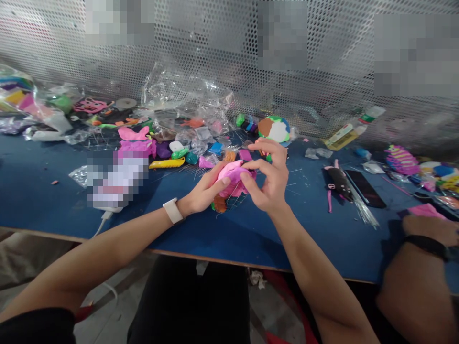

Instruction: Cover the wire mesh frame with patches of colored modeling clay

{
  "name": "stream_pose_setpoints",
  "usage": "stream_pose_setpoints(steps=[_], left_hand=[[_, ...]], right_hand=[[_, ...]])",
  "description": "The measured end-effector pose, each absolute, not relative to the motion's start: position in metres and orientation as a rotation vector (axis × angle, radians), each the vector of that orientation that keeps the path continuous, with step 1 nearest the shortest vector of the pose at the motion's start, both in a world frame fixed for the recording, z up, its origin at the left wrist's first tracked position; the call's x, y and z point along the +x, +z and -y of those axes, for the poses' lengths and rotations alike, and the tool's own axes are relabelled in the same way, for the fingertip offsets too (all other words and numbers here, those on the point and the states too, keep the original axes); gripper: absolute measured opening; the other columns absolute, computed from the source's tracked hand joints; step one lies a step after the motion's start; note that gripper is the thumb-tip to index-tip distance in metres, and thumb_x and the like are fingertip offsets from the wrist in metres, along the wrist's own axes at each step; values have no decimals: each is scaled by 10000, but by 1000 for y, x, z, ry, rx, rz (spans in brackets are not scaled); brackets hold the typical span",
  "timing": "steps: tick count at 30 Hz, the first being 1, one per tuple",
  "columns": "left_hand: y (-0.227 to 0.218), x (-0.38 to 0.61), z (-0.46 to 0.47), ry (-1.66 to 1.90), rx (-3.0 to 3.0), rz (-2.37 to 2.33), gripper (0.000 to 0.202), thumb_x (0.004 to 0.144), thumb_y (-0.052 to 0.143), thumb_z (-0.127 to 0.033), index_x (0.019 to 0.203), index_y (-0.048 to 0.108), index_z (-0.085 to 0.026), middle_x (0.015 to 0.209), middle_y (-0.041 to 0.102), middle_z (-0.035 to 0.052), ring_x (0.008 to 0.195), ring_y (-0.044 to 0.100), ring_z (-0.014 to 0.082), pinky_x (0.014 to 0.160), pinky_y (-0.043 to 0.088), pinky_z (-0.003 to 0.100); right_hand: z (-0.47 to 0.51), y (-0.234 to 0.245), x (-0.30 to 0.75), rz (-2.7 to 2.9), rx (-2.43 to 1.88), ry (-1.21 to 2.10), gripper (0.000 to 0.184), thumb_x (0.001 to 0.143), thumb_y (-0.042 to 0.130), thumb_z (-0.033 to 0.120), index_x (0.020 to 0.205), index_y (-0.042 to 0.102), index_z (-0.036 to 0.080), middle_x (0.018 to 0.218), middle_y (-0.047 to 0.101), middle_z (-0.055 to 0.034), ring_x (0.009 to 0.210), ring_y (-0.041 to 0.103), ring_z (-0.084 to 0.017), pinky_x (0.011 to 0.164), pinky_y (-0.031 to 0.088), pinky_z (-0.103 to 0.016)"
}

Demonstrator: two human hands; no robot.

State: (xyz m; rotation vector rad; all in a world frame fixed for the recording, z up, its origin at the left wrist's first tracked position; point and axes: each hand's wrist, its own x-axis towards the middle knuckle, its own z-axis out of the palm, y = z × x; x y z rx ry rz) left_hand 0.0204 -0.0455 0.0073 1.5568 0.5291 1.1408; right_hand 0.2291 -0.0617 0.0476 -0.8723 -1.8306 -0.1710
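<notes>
A lumpy piece of pink modelling clay (231, 189) with a purple patch on top is held over the blue table (201, 234). It sits on a thin wire mesh (235, 203), and brown clay (220, 203) with a bit of green shows at its lower left. My left hand (204, 192) grips the left side, thumb lying on the clay. On the right, the thumb and index finger of my right hand (270, 180) pinch the purple edge while the other fingers are raised. The fingers under the piece are hidden.
A phone on a cable (120, 184) and a yellow box cutter (167, 163) lie left. Clay lumps and plastic wrap (186, 95) line the perforated metal wall. To the right are a bottle (355, 128), a dark phone (366, 188), wires and another person's arm (418, 282).
</notes>
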Motion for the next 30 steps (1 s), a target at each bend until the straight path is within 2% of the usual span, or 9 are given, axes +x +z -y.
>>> stream_pose_setpoints(steps=[5,9,13,17,21,25,30], left_hand=[[10,21,45,1171,1516,-508,642,1008,758,-711,1466,768,-261,1486,760,116,1403,661,395,1269,483,528],[14,24,49,1168,1513,-571,634,1050,722,-701,1472,752,-229,1464,760,131,1357,688,364,1227,508,500],[16,26,53,1178,1552,-542,631,1081,663,-720,1448,761,-216,1421,770,129,1305,698,340,1177,528,458],[18,26,54,1187,1562,-578,610,1066,689,-706,1421,769,-217,1309,784,108,1194,698,317,1104,547,437],[21,24,53,1173,1543,-544,570,1040,732,-673,1387,772,-222,1336,780,107,1206,694,321,1121,544,444],[24,23,53,1153,1529,-555,566,1017,758,-685,1313,773,-203,1220,772,96,1125,686,304,1034,563,423],[25,23,52,1160,1553,-616,533,1047,735,-690,1247,772,-198,1177,778,96,1069,687,279,1012,555,407]], right_hand=[[58,48,229,1805,-878,-189,54,952,781,381,960,797,331,1285,769,-62,1377,696,-383,1233,536,-687],[60,47,224,1780,-851,-247,53,950,801,376,938,782,328,1253,782,-58,1331,723,-370,1206,564,-669],[60,47,223,1764,-890,-217,62,951,784,378,937,766,321,1259,778,-64,1349,710,-376,1240,540,-687],[60,47,224,1747,-887,-231,57,943,755,359,909,748,314,1252,777,-63,1332,722,-370,1218,571,-680],[60,48,222,1729,-888,-240,55,942,760,365,915,742,320,1225,782,-64,1317,735,-370,1199,591,-683],[61,50,221,1718,-807,-159,90,965,780,358,1030,740,310,1233,802,-75,1302,749,-354,1207,594,-660],[66,54,222,1845,-860,132,280,1044,743,406,1298,765,290,1321,849,-86,1264,803,-300,1127,656,-543]])
